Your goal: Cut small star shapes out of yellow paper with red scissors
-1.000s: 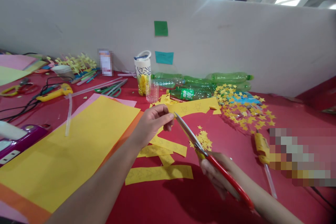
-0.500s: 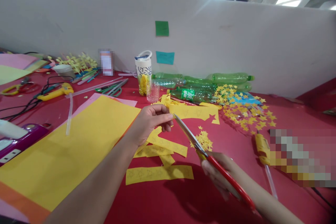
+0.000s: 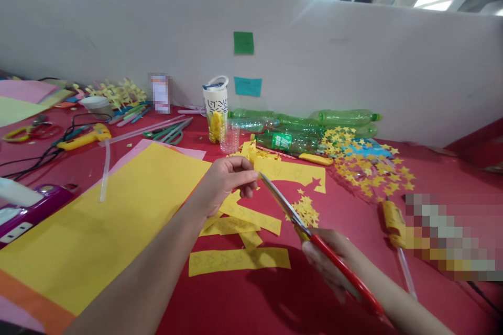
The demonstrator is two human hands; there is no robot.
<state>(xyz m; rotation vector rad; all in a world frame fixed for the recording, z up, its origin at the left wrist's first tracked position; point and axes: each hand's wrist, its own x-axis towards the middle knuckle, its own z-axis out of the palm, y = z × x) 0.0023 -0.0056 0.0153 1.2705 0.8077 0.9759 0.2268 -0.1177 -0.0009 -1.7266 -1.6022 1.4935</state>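
My left hand (image 3: 234, 178) is closed in a pinch at the centre. From its fingertips a yellow paper strip (image 3: 288, 170) reaches right, with faint outlines on it and a star-shaped hole near its far end. The exact spot of the pinch is partly hidden. My right hand (image 3: 328, 259) grips red-handled scissors (image 3: 281, 199), their blades nearly together and the tips at my left fingertips. Below the blades lies a small pile of yellow paper stars (image 3: 306, 212). Nearer to me rests another strip with drawn stars (image 3: 239, 260), below several overlapping yellow strips (image 3: 251, 218).
Large yellow sheets (image 3: 118, 214) cover the left side. Behind stand a patterned tumbler (image 3: 215, 104) and a clear plastic cup (image 3: 230, 138), beside green bottles (image 3: 291, 141). More stars (image 3: 365, 165) are spread at right, near a yellow glue gun (image 3: 393, 222). Another glue gun (image 3: 84, 137) lies left.
The strip's right end has dipped slightly, showing more of the yellow comb-like thing behind it. Both hands and the scissors have stayed almost in place.
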